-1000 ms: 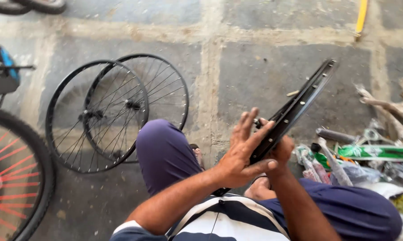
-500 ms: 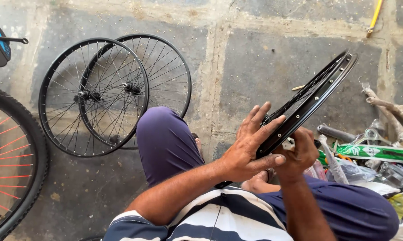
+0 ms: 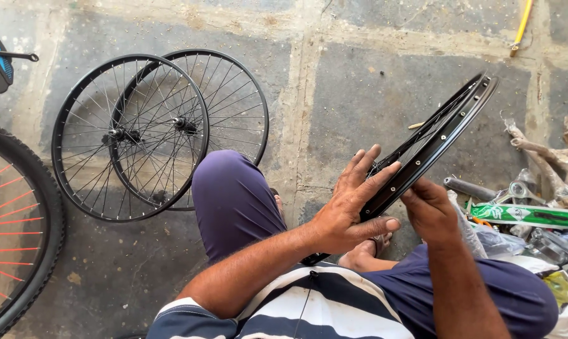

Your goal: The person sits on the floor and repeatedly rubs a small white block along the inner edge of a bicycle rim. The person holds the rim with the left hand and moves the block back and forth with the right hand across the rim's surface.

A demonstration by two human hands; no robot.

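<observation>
I hold a black spoked bicycle wheel (image 3: 448, 127) edge-on in front of me, its rim tilted up toward the right. My left hand (image 3: 350, 204) lies against the rim's near side with fingers spread and the thumb hooked under it. My right hand (image 3: 430, 208) grips the rim from the right, fingers curled around its lower part. My knees in purple trousers sit below the wheel.
Two black spoked wheels (image 3: 130, 135) (image 3: 224, 110) lie overlapping on the stone floor at left. A tyre with red spokes (image 3: 14, 232) stands at the far left edge. Bags, a green package (image 3: 526, 215) and metal parts pile at right. A yellow rod (image 3: 521, 25) lies top right.
The wheel in my hands has swung a little higher and to the right. My view has shifted, showing more of the two wheels on the floor.
</observation>
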